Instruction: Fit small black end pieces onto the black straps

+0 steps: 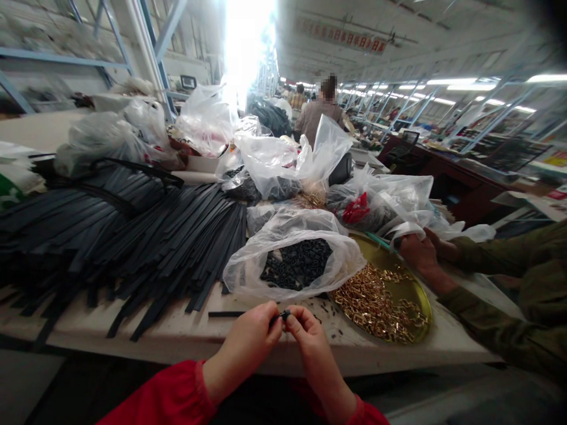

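Note:
My left hand (253,335) and my right hand (307,332) meet at the near edge of the white table (186,336), both in red sleeves. Together their fingertips pinch a small black piece (283,316); a thin black strip end sticks out of the left fingers. Just beyond the hands a clear plastic bag (295,257) lies open, full of small black loops. To the right of it sits a round gold tray (411,286) holding several gold metal buckles. A single black strap (225,314) lies flat on the table by my left hand.
A big heap of black straps (133,236) covers the table's left half. More plastic bags (283,165) pile up behind. A co-worker's hands (423,251) in olive sleeves reach in from the right by the tray. Another person (321,112) stands far back among shelving.

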